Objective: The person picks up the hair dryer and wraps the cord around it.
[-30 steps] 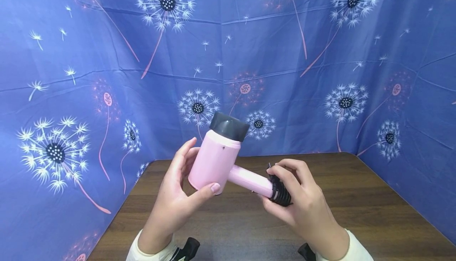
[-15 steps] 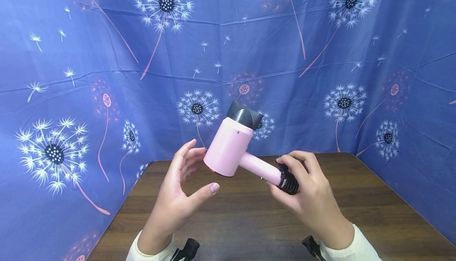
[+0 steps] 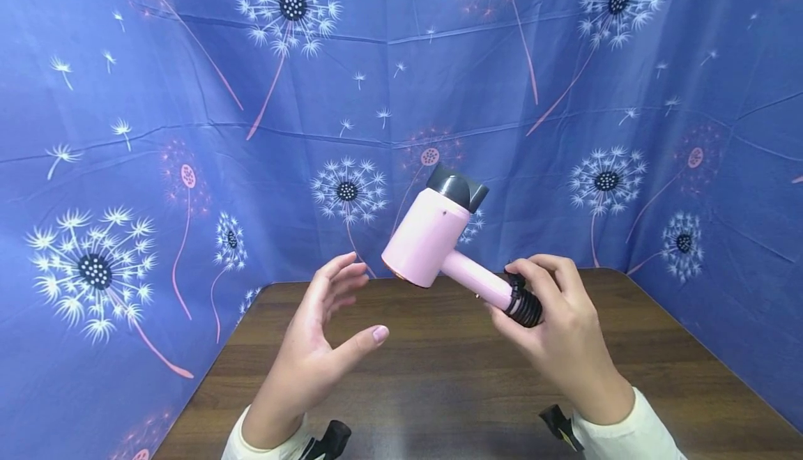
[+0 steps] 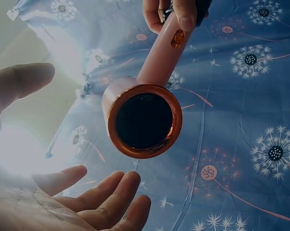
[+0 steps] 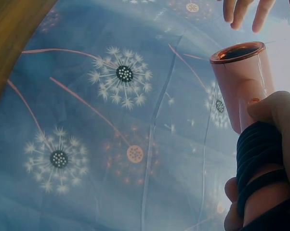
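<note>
A pink hair dryer [image 3: 426, 238] with a black nozzle [image 3: 457, 187] is held up above the table, its barrel tilted. My right hand [image 3: 561, 331] grips the lower end of its handle, where a black cord [image 3: 525, 307] is wound in coils. The right wrist view shows the thumb beside a small copper button [image 5: 254, 101] and the fingers round the coils. My left hand [image 3: 320, 348] stands apart, left of the barrel, with fingers spread and nothing in it. Facing the left wrist camera is the dryer's copper-rimmed rear end [image 4: 145, 121], dark inside.
Below the hands lies a brown wooden table [image 3: 426, 390]. Blue cloth [image 3: 401, 83] printed with dandelions hangs behind it and along both sides. Black straps with small devices [image 3: 332, 439] sit at the wrists, by the white sleeves [image 3: 627, 432].
The left hand has let go of the dryer's barrel, its fingers staying spread in place. My right hand has carried the dryer up and to the right, away from it.
</note>
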A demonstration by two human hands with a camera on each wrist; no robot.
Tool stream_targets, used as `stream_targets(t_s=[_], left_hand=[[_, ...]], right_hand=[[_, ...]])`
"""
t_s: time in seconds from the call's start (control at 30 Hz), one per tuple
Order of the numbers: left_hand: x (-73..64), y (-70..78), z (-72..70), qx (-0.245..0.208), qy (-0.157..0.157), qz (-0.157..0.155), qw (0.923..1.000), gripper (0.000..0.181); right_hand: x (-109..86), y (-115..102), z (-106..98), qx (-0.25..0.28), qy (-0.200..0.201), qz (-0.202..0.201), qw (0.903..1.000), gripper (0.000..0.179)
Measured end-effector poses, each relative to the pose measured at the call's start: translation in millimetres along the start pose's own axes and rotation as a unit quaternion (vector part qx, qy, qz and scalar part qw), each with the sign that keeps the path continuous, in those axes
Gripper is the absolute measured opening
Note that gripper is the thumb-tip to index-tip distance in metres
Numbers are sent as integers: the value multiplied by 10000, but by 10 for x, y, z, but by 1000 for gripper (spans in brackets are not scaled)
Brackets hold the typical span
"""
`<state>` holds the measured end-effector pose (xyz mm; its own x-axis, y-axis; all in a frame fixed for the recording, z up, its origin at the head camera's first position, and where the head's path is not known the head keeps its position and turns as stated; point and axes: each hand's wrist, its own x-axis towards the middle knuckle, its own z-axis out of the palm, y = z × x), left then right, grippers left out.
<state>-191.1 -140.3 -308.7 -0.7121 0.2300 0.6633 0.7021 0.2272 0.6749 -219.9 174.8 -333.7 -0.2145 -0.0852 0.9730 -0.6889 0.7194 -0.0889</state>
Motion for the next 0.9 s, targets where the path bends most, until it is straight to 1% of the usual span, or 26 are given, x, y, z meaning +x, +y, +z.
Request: stream_targets(t_s=[0.2,0.33,0.4,0.5,0.67,0.77,0.83,0.9], left_hand=[[8,-6,11,2,-93,76,9999,79],[13,-24,29,-20,-205,56,9998,78],[13,-42,35,-11,-248,43,9997,78],[10,-67,36,49,-264,-39,9996,78],[17,-120,32,139,-219,-200,9995,77],[-1,-159,32,241,-190,-288,9991,77],[-20,-182,32,304,-165,-370,9987,77],[-32,-204,36,359,-155,-439,9983,78]], right_hand=[[-5,93,11,-162,34,112,9998,44],[-50,150,31,-242,-45,295,9993,45],[-84,179,41,-322,-175,403,9985,46],[-131,228,45,-491,-439,559,9963,47],[-180,359,15,-687,-666,721,9928,50],[-212,442,-19,-792,-781,819,9904,52],[-237,485,-38,-848,-800,878,9893,52],[-276,534,-51,-870,-719,867,9898,52]])
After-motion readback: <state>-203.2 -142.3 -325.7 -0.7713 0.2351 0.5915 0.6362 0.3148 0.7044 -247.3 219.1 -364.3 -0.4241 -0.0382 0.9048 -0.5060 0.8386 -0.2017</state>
